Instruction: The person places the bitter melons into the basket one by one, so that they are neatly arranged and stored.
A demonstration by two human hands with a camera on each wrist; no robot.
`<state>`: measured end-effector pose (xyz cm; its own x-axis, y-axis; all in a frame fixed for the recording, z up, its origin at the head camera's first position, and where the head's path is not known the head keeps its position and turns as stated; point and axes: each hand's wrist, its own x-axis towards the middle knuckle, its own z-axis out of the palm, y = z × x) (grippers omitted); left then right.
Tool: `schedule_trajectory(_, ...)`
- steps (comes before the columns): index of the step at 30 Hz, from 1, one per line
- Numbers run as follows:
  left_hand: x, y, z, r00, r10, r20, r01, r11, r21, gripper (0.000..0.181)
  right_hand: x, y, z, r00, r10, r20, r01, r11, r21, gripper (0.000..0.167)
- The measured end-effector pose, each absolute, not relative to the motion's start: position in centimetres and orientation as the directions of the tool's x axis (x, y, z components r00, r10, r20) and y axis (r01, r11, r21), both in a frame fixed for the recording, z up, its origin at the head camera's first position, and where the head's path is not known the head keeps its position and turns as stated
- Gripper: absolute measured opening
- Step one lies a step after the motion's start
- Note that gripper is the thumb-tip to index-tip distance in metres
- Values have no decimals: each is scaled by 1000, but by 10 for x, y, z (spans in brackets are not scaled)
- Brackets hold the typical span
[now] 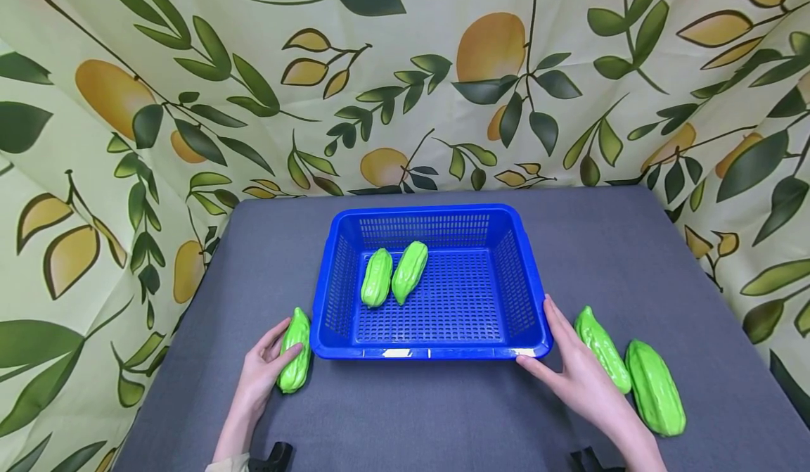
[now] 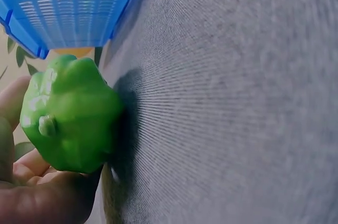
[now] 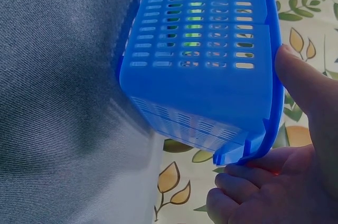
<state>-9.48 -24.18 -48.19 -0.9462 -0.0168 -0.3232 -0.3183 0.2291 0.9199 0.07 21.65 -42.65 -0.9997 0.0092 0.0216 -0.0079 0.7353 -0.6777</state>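
Observation:
My left hand point(image 1: 261, 366) grips a glossy, ridged green bitter melon point(image 1: 296, 352) on the table, just left of the blue basket point(image 1: 430, 352). Up close in the left wrist view, the bitter melon point(image 2: 74, 118) shows its lobed end and short stem, with the thumb and fingers around its side. My right hand point(image 1: 585, 373) holds the basket's front right corner; in the right wrist view its thumb point(image 3: 301, 78) and fingers lie on the rim. Inside the basket, two more bitter melons, one point(image 1: 377, 278) beside the other point(image 1: 410, 272), lie towards the left.
Right of my right hand, two other bitter melons, one point(image 1: 602, 349) nearer the basket and one point(image 1: 655, 387) further out, lie on the grey cloth-covered table point(image 1: 430, 416). A curtain point(image 1: 405, 92) printed with fruit and leaves hangs behind and along both sides.

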Motion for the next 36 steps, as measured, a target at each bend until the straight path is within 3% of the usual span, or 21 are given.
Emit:
schedule_trajectory(25,-109,-256,-418,-985,-47,-167,-169,46,985,69,0,216,-425,-1000,10,16,-3,738,-675,98)
schedule_trajectory(36,-114,-253,-396,-998,23,-59,-61,-75,995,64,0,216,-424,-1000,7,7,1,732,-681,98)
